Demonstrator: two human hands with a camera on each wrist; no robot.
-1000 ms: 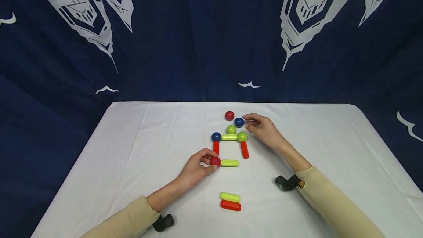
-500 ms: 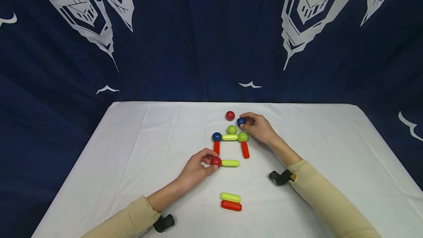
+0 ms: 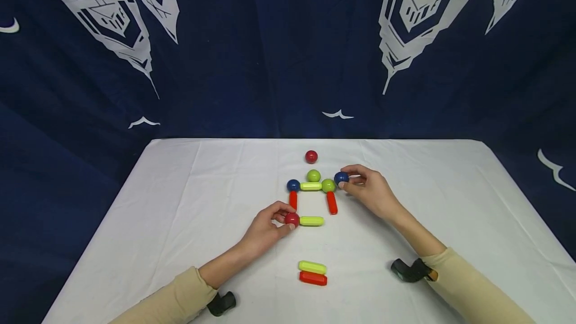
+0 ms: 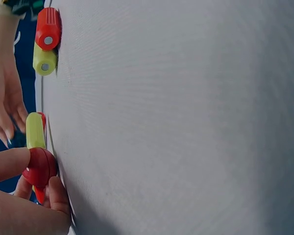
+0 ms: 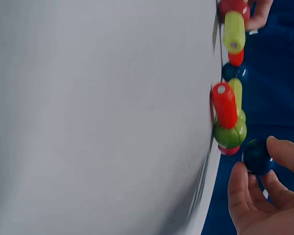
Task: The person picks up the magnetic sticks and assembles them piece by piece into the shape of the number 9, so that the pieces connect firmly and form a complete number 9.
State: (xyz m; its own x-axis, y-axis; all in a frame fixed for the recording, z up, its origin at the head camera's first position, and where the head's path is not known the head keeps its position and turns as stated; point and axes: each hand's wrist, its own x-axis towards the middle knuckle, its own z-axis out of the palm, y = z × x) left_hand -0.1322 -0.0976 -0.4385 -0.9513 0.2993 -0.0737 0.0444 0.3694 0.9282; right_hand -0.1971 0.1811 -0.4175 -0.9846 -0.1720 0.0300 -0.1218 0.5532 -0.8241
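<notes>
My left hand (image 3: 266, 226) pinches a red ball (image 3: 292, 219) between thumb and fingers at the near left corner of a magnetic ball-and-stick frame. From that ball a yellow-green stick (image 3: 312, 221) points right, and a red stick (image 3: 293, 200) runs away to a blue ball (image 3: 293, 185). Another yellow-green stick (image 3: 310, 186) links that blue ball to a green ball (image 3: 328, 185), from which a second red stick (image 3: 332, 203) hangs toward me. My right hand (image 3: 372, 191) pinches a second blue ball (image 5: 257, 157), lifted off the table just right of the green ball.
Behind the frame lie a loose red ball (image 3: 311, 157) and a green ball (image 3: 313, 176) close to the far stick. Nearer me, a yellow-green stick (image 3: 312, 267) and a red stick (image 3: 313, 278) lie side by side on the white table (image 3: 202, 189).
My right hand has taken hold of the blue ball behind the frame and carried it right and toward me. The left hand stays on its red ball.
</notes>
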